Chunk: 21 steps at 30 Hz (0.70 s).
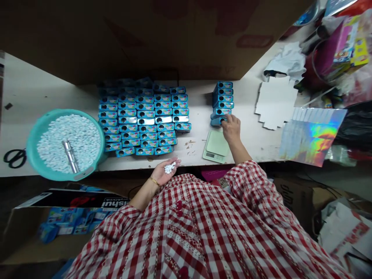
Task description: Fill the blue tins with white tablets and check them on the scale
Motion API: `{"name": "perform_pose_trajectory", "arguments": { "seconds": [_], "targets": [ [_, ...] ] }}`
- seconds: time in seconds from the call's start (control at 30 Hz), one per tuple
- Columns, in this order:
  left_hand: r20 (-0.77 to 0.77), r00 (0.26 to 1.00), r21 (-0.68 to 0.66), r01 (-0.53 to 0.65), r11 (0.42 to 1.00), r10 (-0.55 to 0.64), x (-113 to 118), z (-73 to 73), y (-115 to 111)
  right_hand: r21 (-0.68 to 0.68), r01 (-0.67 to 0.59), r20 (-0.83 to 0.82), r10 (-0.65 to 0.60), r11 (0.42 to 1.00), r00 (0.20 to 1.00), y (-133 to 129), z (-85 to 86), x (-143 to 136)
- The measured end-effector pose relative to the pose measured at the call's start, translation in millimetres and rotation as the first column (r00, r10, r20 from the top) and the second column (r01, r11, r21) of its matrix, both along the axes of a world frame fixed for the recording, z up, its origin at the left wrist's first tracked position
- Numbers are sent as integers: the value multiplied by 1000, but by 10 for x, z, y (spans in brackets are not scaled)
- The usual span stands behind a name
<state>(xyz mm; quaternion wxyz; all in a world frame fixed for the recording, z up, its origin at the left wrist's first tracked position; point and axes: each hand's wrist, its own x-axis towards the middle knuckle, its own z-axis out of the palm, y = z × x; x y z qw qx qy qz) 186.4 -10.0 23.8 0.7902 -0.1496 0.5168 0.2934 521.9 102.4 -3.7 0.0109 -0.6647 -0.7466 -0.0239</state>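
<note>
My left hand (165,171) is turned palm up near the table's front edge, its fingers curled around a small heap of white pellets (170,167). Farther right, my right hand (231,127) has its fingers closed on the nearest small blue box (216,122) in a short row (223,98). Just below that hand lies a pale green digital scale (216,145). To the left stand several packed rows of matching blue boxes (147,129). A turquoise basin (100,155) full of white pellets sits at the far left, with a shiny metal cylinder (70,155) lying on the pellets.
A big cardboard box (162,42) borders the table's back. Black-handled scissors (16,158) lie left of the basin. At right are a white cardboard cutout (276,101) and a shiny holographic sheet (314,133). Below left, an open carton (26,240) holds more blue boxes.
</note>
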Motion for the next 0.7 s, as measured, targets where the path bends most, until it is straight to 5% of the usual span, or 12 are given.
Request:
{"name": "perform_pose_trajectory", "arguments": {
  "seconds": [0.2,0.37,0.47,0.57,0.7],
  "targets": [
    [40,996,9,79,997,-79,231,28,69,-89,-207,63,213,974,975,-738,350,-158],
    [104,981,59,158,986,-164,457,83,111,-83,-130,-28,128,988,991,-1069,344,-366],
    [141,973,72,174,982,-183,521,86,94,-45,-113,-189,103,993,977,-1228,409,-713],
    [143,977,60,152,987,-160,545,67,44,-181,-326,-396,235,928,888,-1388,475,-1185],
    [124,979,39,159,986,-163,534,54,-54,-315,-395,-464,223,863,857,-1520,411,-1543]
  ]
}}
